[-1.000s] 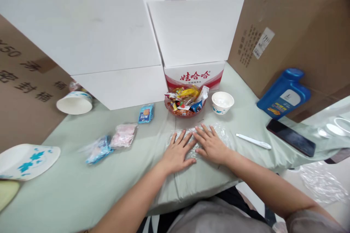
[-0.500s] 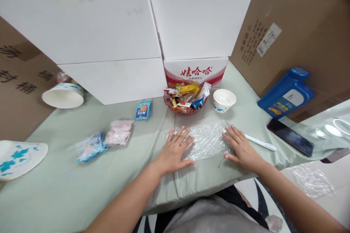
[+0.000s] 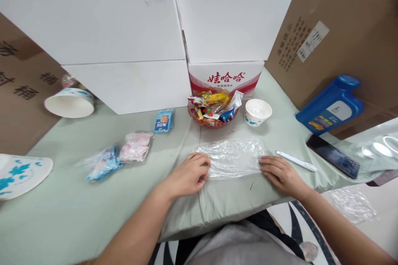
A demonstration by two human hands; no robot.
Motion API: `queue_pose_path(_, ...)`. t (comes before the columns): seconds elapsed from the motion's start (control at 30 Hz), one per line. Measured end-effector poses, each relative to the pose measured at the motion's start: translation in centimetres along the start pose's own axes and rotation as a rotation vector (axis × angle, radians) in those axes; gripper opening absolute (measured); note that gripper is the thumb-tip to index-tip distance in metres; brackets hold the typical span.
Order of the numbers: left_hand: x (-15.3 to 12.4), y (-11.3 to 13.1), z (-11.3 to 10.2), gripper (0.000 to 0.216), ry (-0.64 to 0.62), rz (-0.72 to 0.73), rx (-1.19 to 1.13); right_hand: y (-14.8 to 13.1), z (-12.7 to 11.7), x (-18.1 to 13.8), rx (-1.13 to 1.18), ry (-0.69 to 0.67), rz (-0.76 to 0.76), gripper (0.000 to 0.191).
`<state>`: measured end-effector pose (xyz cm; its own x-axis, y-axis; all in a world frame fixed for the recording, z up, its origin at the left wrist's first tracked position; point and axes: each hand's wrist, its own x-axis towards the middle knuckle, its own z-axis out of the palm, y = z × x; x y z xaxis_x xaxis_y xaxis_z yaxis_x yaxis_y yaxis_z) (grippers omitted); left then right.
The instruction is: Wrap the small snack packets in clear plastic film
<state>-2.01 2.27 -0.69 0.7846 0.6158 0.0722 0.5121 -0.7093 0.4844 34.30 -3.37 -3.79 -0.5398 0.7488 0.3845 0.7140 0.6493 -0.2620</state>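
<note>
Lying flat on table (image 3: 130, 211): clear plastic sheet (image 3: 234, 157); L hand (image 3: 187, 174) curled at 9 o'clock edge, R hand (image 3: 282, 174) bent at 3, grip of both can't tell; sweets bowl (image 3: 205, 125) 11 o'clock

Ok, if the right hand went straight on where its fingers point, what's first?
Probably the clear plastic; the right hand appears to be at its edge, though exact contact is hard to tell.

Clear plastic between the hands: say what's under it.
Pale green tablecloth shows faintly through the clear plastic; where the left hand and right hand cover its edges, nothing beneath can be seen.
</note>
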Motion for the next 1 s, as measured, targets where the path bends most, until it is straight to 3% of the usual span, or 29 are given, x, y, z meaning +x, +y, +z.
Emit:
queue_pose_path(0.13, -0.3, -0.2, -1.0, 0.013, 0.073, -0.039, -0.151, -0.2, -0.7, 0.7, 0.079, -0.001, 0.096, 0.017)
queue_pose_path(0.3, -0.3, -1.6, -1.0, 0.009, 0.296, -0.34, -0.29, 0.0, -0.3, 2.8, 0.095, -0.007, 0.412, 0.026)
queue_pose_path(0.43, 0.3, -2.9, 0.6, 0.015, 0.435, -0.526, -0.358, 0.8, 1.0, 4.9, 0.001, 0.006, 0.522, 0.028)
queue_pose_path(0.57, 1.3, -3.5, 1.8, 0.015, 0.499, -0.594, -0.204, 1.6, 2.5, 6.2, -0.172, -0.036, 0.557, 0.029)
queue_pose_path(0.67, 1.9, -3.7, 2.1, 0.013, 0.471, -0.644, -0.032, 2.0, 3.5, 6.3, -0.266, -0.071, 0.568, 0.03)
queue_pose_path(0.77, 1.8, -3.6, 2.0, 0.015, 0.437, -0.711, 0.085, 2.2, 3.6, 6.2, -0.35, -0.014, 0.556, 0.032)
queue_pose_path(0.9, 1.2, -2.9, 1.6, 0.022, 0.61, -0.641, 0.269, 1.5, 2.5, 6.5, -0.382, 0.158, 0.414, 0.034)
queue_pose_path(0.97, 1.1, -2.3, 1.7, 0.027, 0.629, -0.47, 0.299, 0.4, 2.1, 6.9, -0.329, 0.172, 0.297, 0.036)
queue_pose_path(1.0, 1.2, -2.0, 1.9, 0.031, 0.573, -0.362, 0.292, -0.3, 2.2, 7.2, -0.298, 0.133, 0.226, 0.039)
